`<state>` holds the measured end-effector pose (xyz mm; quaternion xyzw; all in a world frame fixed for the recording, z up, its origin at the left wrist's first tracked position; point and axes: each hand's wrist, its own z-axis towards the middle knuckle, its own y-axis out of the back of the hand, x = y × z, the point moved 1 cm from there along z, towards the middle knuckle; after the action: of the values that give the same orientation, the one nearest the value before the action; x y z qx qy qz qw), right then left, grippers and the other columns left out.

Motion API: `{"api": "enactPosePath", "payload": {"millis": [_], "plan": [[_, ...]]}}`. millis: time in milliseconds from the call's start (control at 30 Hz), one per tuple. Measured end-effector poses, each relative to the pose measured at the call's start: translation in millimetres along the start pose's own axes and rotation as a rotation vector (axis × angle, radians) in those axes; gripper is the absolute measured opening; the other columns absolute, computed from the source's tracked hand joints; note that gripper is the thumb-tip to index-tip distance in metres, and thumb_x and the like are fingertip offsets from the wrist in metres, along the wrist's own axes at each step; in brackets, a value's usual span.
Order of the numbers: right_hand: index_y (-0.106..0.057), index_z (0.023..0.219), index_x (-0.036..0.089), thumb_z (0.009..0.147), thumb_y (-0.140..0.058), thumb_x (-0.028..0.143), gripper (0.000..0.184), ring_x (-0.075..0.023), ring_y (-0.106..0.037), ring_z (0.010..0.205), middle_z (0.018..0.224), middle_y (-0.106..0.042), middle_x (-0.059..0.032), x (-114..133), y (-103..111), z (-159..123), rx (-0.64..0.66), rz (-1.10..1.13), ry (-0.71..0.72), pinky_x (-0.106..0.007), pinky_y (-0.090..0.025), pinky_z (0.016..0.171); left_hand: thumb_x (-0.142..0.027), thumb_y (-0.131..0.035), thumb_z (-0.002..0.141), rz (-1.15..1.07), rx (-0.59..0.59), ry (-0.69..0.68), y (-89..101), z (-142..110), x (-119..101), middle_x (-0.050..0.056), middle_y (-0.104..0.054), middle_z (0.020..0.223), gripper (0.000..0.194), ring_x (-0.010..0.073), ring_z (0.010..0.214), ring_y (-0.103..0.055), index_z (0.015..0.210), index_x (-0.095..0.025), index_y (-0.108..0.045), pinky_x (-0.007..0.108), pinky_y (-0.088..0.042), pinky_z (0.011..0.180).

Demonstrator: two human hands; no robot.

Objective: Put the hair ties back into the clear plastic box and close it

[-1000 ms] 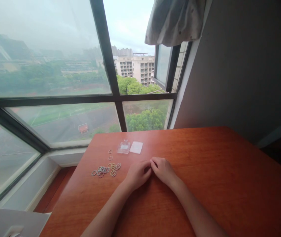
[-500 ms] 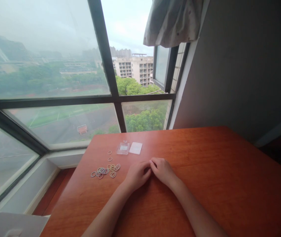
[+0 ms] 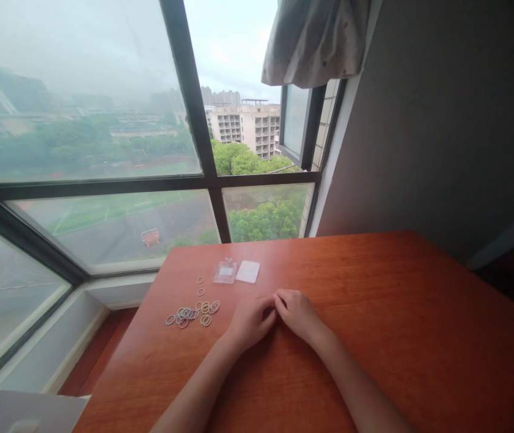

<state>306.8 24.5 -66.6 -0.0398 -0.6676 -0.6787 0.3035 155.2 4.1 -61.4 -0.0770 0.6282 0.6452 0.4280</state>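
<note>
My left hand [image 3: 251,322] rests on the table with its fingers curled and the fingertips meeting those of my right hand [image 3: 297,313]. A gap shows between the left thumb and fingers, with nothing in it. My right hand is also curled, and nothing shows in its fingers. Left of my left hand lies a loose cluster of thin pastel rings [image 3: 188,314], some overlapping. Two more thin rings [image 3: 200,292] lie apart behind them. Beyond my hands sit a small clear plastic case [image 3: 225,272] and, beside it, a whitish square piece [image 3: 248,272].
The reddish-brown wooden table [image 3: 374,288] stretches under both arms and far to the right. Its back edge meets a dark-framed window [image 3: 103,186], with a grey wall [image 3: 442,132] at the right. A curtain [image 3: 318,45] hangs above the open window pane.
</note>
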Motion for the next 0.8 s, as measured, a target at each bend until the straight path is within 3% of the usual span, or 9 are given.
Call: {"api": "enactPosePath", "payload": {"millis": [800], "plan": [[-0.063,0.076,0.020,0.095,-0.042,0.023,0.028,-0.0154,-0.061,0.071,0.079,-0.070,-0.0039,1.9,0.7,-1.1,-0.013,-0.002,0.010,-0.025,-0.030,0.062,-0.013,-0.047,0.083,-0.003,-0.002,-0.007,-0.4,-1.2,1.2,0.003,-0.069,0.090,0.016,0.0173,0.081,-0.062,0.088,-0.019,-0.061,0.025,-0.044,0.073]]}}
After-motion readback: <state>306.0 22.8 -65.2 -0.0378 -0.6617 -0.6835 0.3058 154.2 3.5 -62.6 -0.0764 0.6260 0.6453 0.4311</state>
